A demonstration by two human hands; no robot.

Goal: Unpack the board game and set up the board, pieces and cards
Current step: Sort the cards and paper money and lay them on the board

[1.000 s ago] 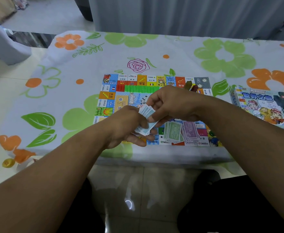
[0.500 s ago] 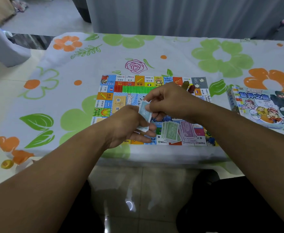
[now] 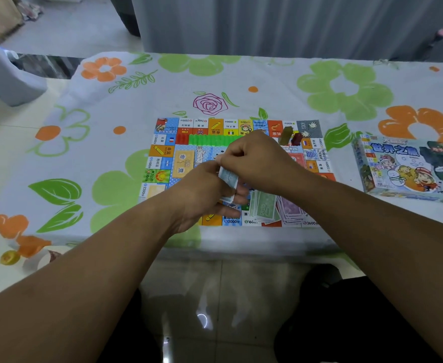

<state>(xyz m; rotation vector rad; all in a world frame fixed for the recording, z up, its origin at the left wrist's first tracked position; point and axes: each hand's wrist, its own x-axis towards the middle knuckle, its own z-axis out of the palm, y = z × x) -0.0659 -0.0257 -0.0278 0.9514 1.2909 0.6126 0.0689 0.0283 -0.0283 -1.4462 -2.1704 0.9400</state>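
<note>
The colourful game board (image 3: 168, 142) lies flat near the table's front edge. My left hand (image 3: 202, 195) holds a small stack of blue play-money notes (image 3: 228, 179) above the board's near half. My right hand (image 3: 257, 163) pinches the top of that stack from the right. A pile of green notes (image 3: 264, 208) and a pile of purple notes (image 3: 291, 213) lie side by side on the board's near right part. A row of green plastic houses (image 3: 209, 139) stands along the far side. Two tokens, olive (image 3: 285, 134) and dark red (image 3: 296, 138), stand at the far right corner.
The game box (image 3: 409, 166) lies on the table to the right of the board. A flowered cloth (image 3: 110, 106) covers the table. My legs and a shiny tiled floor (image 3: 215, 297) show below the front edge. A grey curtain hangs behind the table.
Both hands kept working the blue stack in place over the board. The notes went from fanned out to squared up between my fingers. The green and purple piles stayed put.
</note>
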